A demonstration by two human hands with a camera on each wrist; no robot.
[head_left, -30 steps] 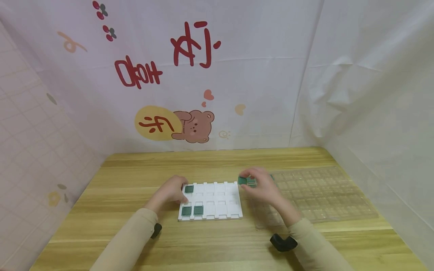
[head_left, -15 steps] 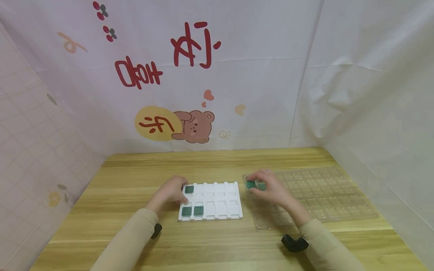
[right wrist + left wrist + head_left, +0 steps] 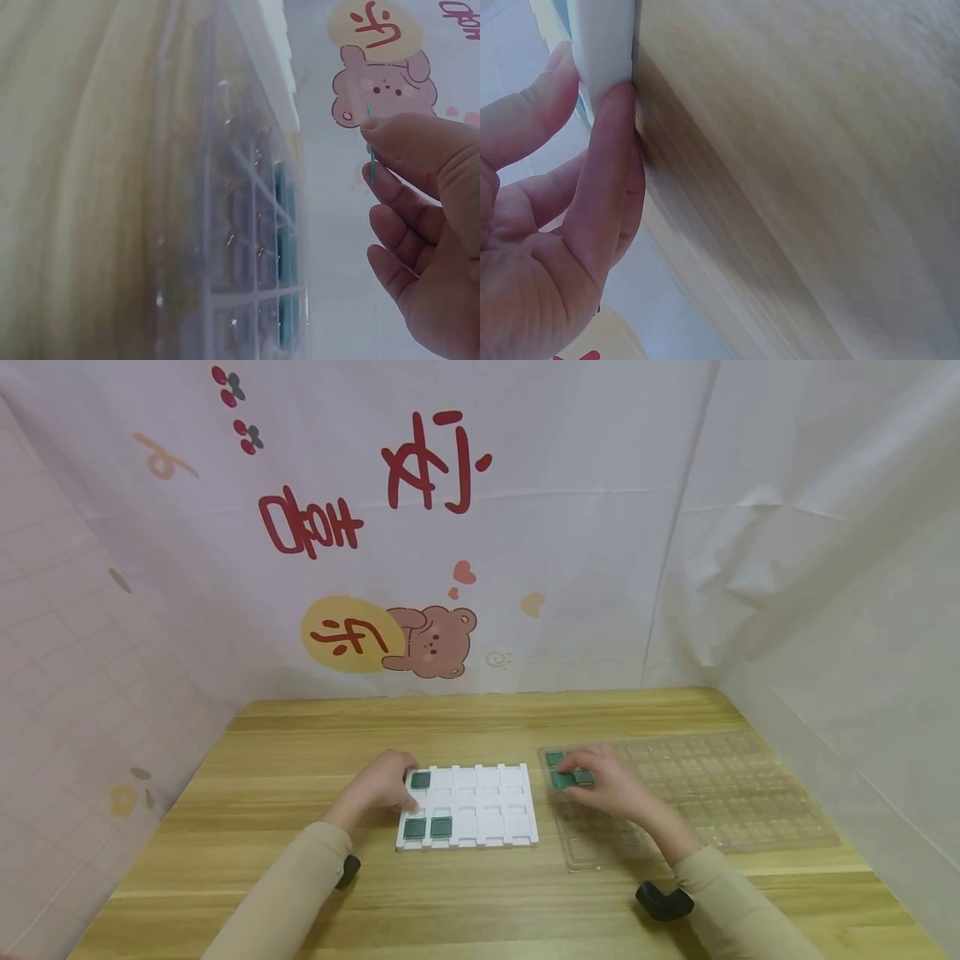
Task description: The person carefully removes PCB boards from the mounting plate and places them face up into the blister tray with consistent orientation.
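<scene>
My left hand (image 3: pixel 382 779) grips the left edge of a white tray (image 3: pixel 491 802), thumb on top and fingers along its side in the left wrist view (image 3: pixel 604 52). Three small green circuit boards sit in that tray: one in the back row (image 3: pixel 420 780), and two side by side at front left (image 3: pixel 441 827). Over the left end of a clear plastic tray (image 3: pixel 712 793), my right hand (image 3: pixel 607 781) pinches another green circuit board (image 3: pixel 562 781). This board appears edge-on in the right wrist view (image 3: pixel 373 161), raised off the tray, between thumb and fingertips.
Other green boards (image 3: pixel 554 759) lie in the clear tray's back left pockets, partly covered by my right hand. Both trays rest on a wooden table (image 3: pixel 465 902), a narrow gap between them. A printed white curtain (image 3: pixel 585 527) stands behind the table.
My right hand has carried its board from beside the white tray's back right corner rightward and slightly nearer, over the clear tray. My left hand keeps its hold on the white tray.
</scene>
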